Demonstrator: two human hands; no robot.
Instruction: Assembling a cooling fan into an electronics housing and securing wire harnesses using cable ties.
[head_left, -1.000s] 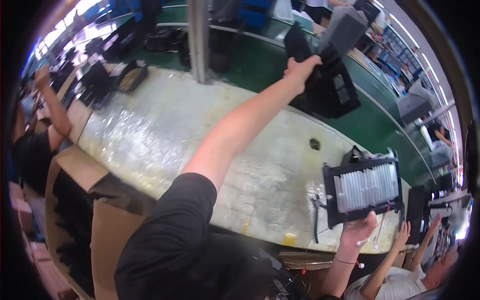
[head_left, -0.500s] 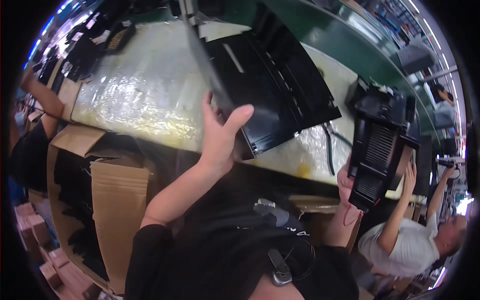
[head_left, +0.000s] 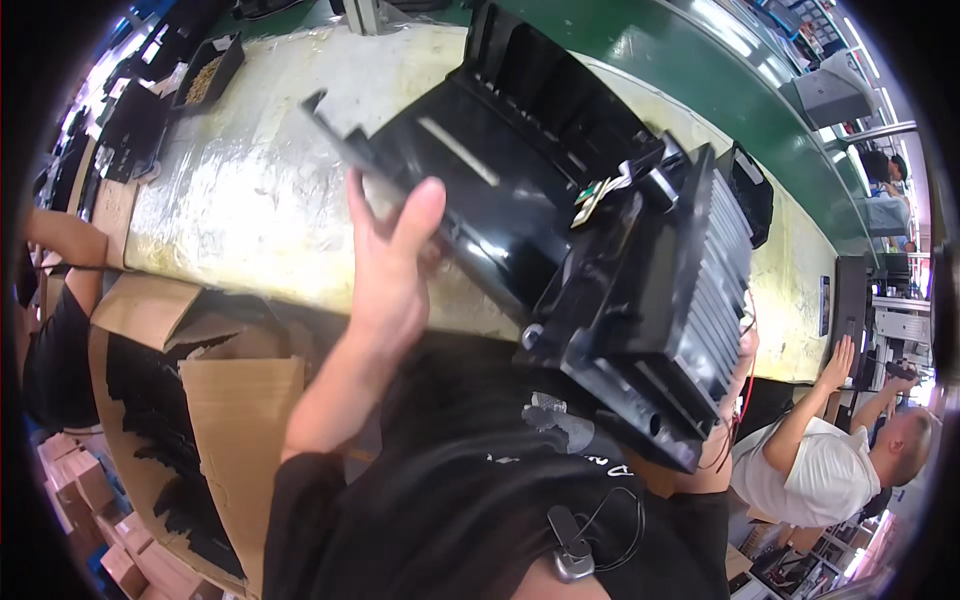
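My left hand (head_left: 390,265) has the near edge of a black shell (head_left: 500,215) between thumb and fingers, the shell tilted above the table (head_left: 270,170). My right hand (head_left: 746,342) holds a black finned unit (head_left: 640,300) from its right side; most of those fingers are hidden behind it, so I cannot tell how firm that grip is. The unit overlaps the shell's right end in my view (whether the two touch, I cannot make out).

What worries me is the crowding. A small green circuit board (head_left: 592,203) sits at the unit's upper left, on the side facing the shell, and could be knocked or bent if the two parts met at a bad angle. The thin red wire (head_left: 751,375) hanging by my right hand could snag or get pinched under my fingers. And with only one edge of the shell in my left hand, its weight could twist it loose.
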